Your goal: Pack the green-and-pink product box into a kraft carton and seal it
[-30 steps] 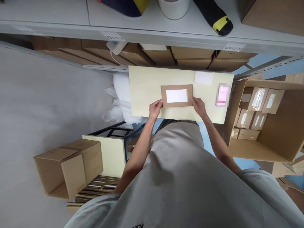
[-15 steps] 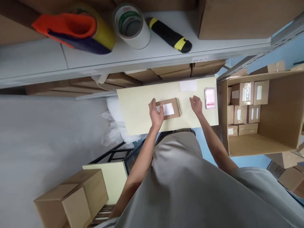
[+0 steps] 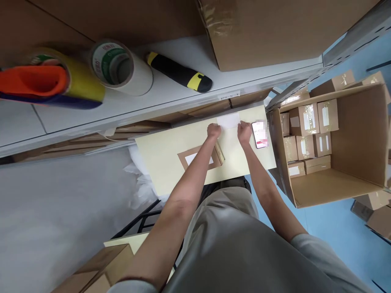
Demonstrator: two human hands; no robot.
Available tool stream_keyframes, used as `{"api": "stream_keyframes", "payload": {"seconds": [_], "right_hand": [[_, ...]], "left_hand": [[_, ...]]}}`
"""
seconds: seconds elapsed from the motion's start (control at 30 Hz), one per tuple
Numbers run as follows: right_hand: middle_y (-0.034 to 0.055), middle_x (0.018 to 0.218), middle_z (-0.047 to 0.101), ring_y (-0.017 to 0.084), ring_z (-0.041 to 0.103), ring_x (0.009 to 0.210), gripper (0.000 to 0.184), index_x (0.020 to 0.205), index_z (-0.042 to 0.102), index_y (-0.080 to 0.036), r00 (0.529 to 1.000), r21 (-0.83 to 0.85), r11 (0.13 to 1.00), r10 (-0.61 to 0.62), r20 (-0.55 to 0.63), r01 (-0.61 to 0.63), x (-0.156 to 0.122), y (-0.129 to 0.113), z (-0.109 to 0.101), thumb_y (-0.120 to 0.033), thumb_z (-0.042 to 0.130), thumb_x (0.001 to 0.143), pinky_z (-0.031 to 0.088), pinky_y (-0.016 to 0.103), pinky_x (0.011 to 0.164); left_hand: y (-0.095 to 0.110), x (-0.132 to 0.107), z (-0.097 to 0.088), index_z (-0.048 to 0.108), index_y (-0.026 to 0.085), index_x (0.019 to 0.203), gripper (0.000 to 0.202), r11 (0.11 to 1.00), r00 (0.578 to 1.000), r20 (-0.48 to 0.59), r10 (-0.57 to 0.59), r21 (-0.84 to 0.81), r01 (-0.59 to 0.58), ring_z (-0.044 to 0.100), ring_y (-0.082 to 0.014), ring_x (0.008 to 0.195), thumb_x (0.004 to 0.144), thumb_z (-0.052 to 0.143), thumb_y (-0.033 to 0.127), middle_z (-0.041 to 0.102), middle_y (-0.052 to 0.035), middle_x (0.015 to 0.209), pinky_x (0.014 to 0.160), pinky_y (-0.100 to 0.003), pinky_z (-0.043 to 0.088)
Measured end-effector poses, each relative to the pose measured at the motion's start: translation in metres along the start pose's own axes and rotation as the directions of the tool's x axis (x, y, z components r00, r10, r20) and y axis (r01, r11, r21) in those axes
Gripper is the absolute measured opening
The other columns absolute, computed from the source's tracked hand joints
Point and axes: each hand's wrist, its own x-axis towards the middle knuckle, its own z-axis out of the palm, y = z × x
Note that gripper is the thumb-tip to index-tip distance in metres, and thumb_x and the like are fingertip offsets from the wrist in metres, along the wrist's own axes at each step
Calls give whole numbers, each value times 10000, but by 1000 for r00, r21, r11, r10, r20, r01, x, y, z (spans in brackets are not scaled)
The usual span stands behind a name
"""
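Note:
A flat brown parcel (image 3: 187, 156) with a white label lies on the pale yellow table (image 3: 159, 156), partly under my left forearm. Both hands are at a white slip of paper (image 3: 228, 120) near the table's far edge. My left hand (image 3: 213, 130) is closed at the slip's left end. My right hand (image 3: 244, 131) is closed at its right end. A phone (image 3: 259, 134) lies just right of my right hand.
A grey shelf (image 3: 171, 97) above the table holds a black and yellow knife (image 3: 179, 76), a tape roll (image 3: 120, 69) and an orange and yellow tape dispenser (image 3: 45, 83). A large open carton (image 3: 354, 171) with several small boxes stands at the right. Small boxes sit at the lower left.
Both hands let go of the brown parcel, which now lies on the table, and moved forward to the white slip. The view tilted up towards the shelf.

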Motion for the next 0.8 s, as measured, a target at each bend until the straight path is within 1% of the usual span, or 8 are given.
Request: {"api": "stream_keyframes", "payload": {"seconds": [0.07,0.17,0.27,0.33,0.43,0.53,0.67,0.8], "right_hand": [[259,1428,738,358,715,1380,462,1440,789,-127,1000,9,1000,-10,-5,10,-3,0,-2,-365,512,1157,548,512,1286],[237,1375,766,333,770,1258,456,1462,780,-137,999,26,999,-34,-37,35,-8,-1,-4,-377,536,1162,595,490,1213],[200,1338,777,273,807,1068,357,1379,794,-150,996,15,1000,-16,-88,18,-13,-6,-6,-349,593,1160,638,423,1072],[164,1293,788,249,802,1010,255,1269,805,-170,994,-6,999,30,-101,-31,-14,-10,-7,-338,659,1145,640,386,987],[131,1245,800,236,787,977,184,1100,794,-194,990,-22,996,83,-113,-86,-16,-17,-10,-363,726,1121,628,359,923],[136,1278,794,231,782,979,217,1023,784,-191,991,-29,998,61,-120,-64,-17,-23,-14,-365,710,1128,613,349,912],[144,1315,788,237,796,1037,238,1060,804,-182,994,-54,998,12,-106,-18,-21,-28,-19,-326,641,1156,611,347,917],[160,1350,794,253,814,1100,304,1168,833,-173,992,-63,998,-29,-121,22,-24,-33,-24,-331,574,1186,633,349,929]], "left_hand": [[2,0,3,705,228,815,105,992,994,-23,-104,74,106,779,-408,1248,897,688,291,836,-153,1067,1085,-506,594],[11,-7,5,691,235,799,103,975,984,-33,-173,137,176,781,-370,1229,901,679,234,833,-115,1006,1078,-436,585],[25,-17,6,726,240,885,64,949,975,-83,-208,224,222,782,-324,1256,942,707,219,849,-108,1093,1090,-371,570],[35,-25,6,745,237,963,37,938,967,-149,-209,250,241,786,-309,1265,992,724,248,858,-120,1199,1106,-366,563],[46,-33,2,743,237,964,88,947,960,-210,-187,221,233,802,-298,1221,1036,748,288,869,-117,1220,1117,-390,555],[52,-36,-5,738,250,888,148,961,963,-222,-154,193,198,812,-284,1179,1034,763,258,877,-83,1157,1108,-397,552],[55,-36,-13,741,248,826,185,976,967,-216,-132,142,165,813,-287,1134,999,788,199,876,-75,1096,1060,-392,564],[53,-33,-16,760,234,860,137,988,972,-197,-128,61,143,813,-276,1125,962,803,152,868,-90,1082,1065,-376,562]]}}
